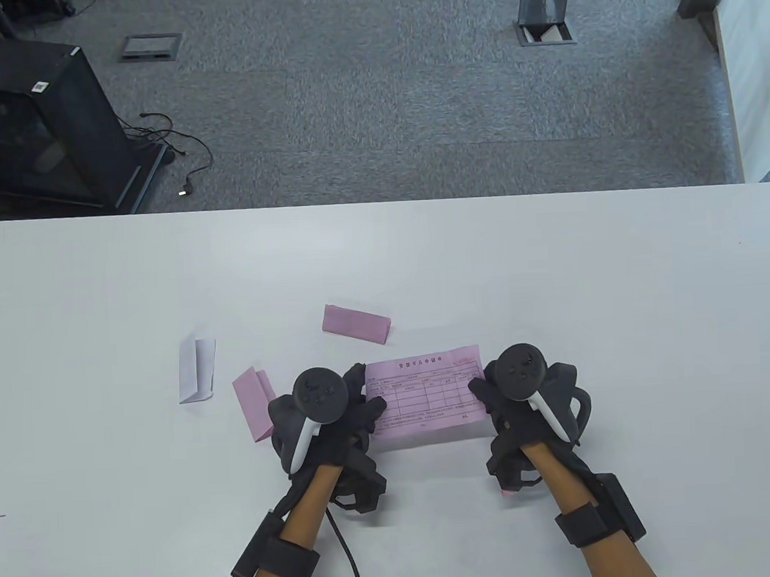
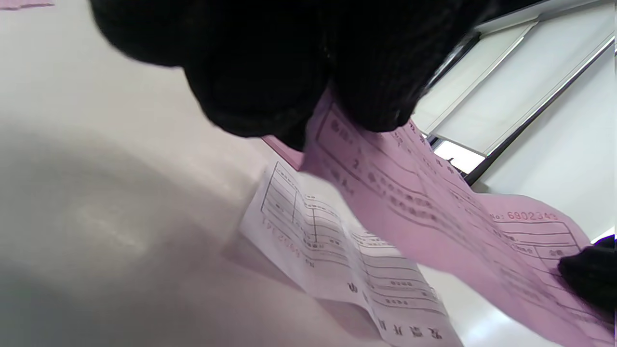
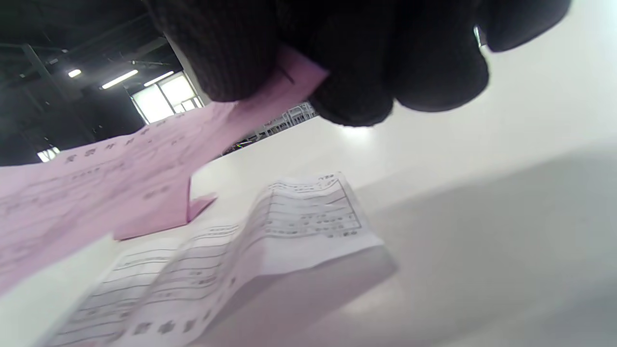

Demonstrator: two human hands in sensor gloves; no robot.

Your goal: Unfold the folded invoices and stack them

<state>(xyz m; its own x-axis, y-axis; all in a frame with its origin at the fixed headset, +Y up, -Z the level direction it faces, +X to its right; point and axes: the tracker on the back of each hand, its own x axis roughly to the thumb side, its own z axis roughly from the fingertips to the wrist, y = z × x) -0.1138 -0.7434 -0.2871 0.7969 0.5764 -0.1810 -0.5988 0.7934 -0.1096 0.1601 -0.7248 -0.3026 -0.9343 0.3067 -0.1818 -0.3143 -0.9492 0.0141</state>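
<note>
**Nearly down: an opened pink invoice hangs over the stack**

Clearly both hands share one sheet. The left hand (image 1: 330, 410) pinches the left edge of the unfolded pink invoice (image 1: 426, 393) between thumb and fingers, and the right hand (image 1: 519, 391) pinches its right edge the same way, so the paper stays stretched flat instead of springing back along its creases. The wrist views show it held just above a white invoice (image 3: 231, 250) already opened on the table (image 1: 617, 289), presumably the base of the stack. Three folded ones wait: a pink one (image 1: 356, 324) farther off, another pink one (image 1: 254, 403) to the left, and a white one (image 1: 197, 370) farther left.
</note>
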